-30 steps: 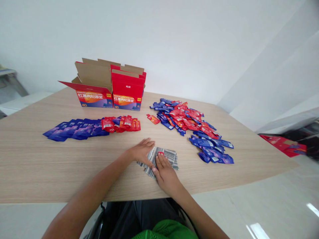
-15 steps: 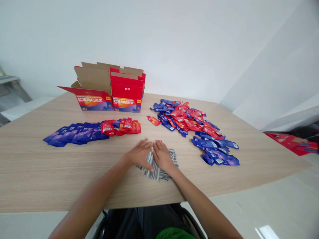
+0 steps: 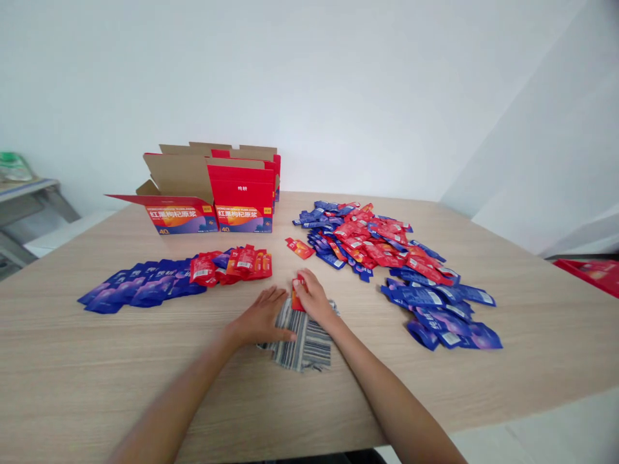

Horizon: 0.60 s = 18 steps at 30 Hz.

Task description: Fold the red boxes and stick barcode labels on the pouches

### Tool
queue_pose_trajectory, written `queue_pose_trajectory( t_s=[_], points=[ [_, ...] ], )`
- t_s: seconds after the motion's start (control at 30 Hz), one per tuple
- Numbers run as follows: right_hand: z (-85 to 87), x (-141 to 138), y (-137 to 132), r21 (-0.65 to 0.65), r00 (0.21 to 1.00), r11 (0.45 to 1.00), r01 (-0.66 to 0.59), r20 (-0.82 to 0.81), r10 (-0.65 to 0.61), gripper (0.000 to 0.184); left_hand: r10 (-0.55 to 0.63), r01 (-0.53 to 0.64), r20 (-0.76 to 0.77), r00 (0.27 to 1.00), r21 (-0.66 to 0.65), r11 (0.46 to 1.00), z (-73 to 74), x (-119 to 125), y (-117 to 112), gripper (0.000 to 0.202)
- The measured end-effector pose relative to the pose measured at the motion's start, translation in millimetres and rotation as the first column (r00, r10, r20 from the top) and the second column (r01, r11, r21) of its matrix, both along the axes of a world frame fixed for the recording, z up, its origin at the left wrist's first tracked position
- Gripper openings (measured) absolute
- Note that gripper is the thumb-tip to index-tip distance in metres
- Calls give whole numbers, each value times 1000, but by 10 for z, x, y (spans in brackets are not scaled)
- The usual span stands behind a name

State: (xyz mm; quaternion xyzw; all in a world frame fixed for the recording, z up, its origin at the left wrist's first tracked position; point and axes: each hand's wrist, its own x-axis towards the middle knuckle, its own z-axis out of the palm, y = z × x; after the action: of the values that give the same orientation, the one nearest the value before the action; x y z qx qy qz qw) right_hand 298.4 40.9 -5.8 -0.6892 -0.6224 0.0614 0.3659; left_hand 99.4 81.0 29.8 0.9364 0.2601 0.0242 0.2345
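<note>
A striped grey cloth (image 3: 304, 341) lies on the wooden table in front of me. My left hand (image 3: 264, 317) rests on the cloth's left side, fingers stretched out and thumb spread, holding nothing. Over the cloth's far edge, my right hand (image 3: 313, 298) has its fingers and thumb closed on a red sachet (image 3: 296, 303), part of which they cover. Another red sachet (image 3: 299, 248) lies flat beyond my hands. To the left are a fanned row of blue sachets (image 3: 140, 283) and a cluster of red sachets (image 3: 242, 263) overlapping its right end.
A large mixed pile of red and blue sachets (image 3: 367, 235) spreads across the right side, with blue sachets (image 3: 447, 316) at its near end. Open red cartons (image 3: 242, 200) stand at the back left. A red object (image 3: 590, 276) shows beyond the right edge.
My right hand, flat on the cloth before, is now closed on the red sachet, which shows more. My left hand has shifted slightly left. The view has tilted up a little.
</note>
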Motion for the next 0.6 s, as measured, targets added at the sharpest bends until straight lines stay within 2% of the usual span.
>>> queue_pose_trajectory(
  t_s=[0.1, 0.2, 0.3, 0.4, 0.47, 0.5, 0.6],
  points=[
    [95, 67, -70, -77, 982, 986, 146, 128, -135, 55, 130, -136, 223, 966, 11, 991, -69, 81, -28, 68],
    [220, 56, -129, -171, 961, 966, 192, 231, -150, 53, 237, -256, 377, 895, -1, 967, -161, 176, -31, 49],
    [258, -6, -131, -169, 992, 980, 105, 83, -92, 58, 283, -317, 394, 874, 22, 948, -218, 228, -53, 51],
    [204, -70, -83, -53, 968, 995, 80, -232, -90, 73, 245, -284, 366, 898, 56, 957, -219, 224, -99, 71],
    [160, -100, -45, 18, 886, 996, 89, -459, -70, 71, 239, -273, 382, 893, 35, 961, -198, 207, -130, 85],
    [146, -113, -30, 43, 818, 995, 90, -573, -49, 68, 251, -275, 405, 879, 3, 961, -184, 200, -141, 90],
    [144, -160, -14, 102, 527, 993, 59, -848, 56, 61, 295, -258, 510, 808, -143, 955, -144, 199, -153, 87]
  ],
)
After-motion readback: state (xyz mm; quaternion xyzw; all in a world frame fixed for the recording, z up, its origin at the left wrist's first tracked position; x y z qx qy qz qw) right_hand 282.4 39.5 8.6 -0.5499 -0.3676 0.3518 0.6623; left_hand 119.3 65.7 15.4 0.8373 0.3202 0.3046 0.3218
